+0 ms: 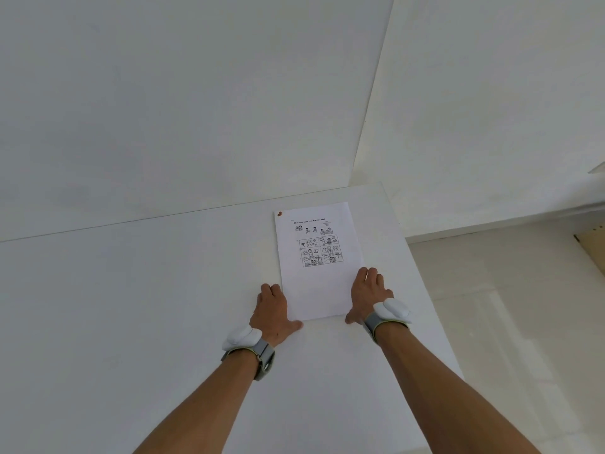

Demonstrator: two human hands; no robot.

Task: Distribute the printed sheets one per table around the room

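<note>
Bracketing the printed sheet (314, 262) from both sides, we have our left hand (272, 311) flat against its left edge and our right hand (368, 294) against its right edge, both with fingers stretched forward and thumbs turned in toward the sheet's near corners; neither hand pinches anything, and we cannot tell whether this is one sheet or a thin stack. The sheet lies flat on the white bench (147, 306), its long axis running away from us toward the wall (180, 93) behind it, with the printed drawings on the half farther from us and the blank half between our hands. It sits toward the bench's right end, near the back edge, so the right hand is slightly farther along the sheet than the left. We judge that the sheet is being squared or laid down here, and that the next move depends on whether the hands slide off it sideways or lift its near edge. Beyond the sheet's right side the bench ends, a pale floor (507, 306) shows below, and a second white wall meets the first in a corner.
</note>
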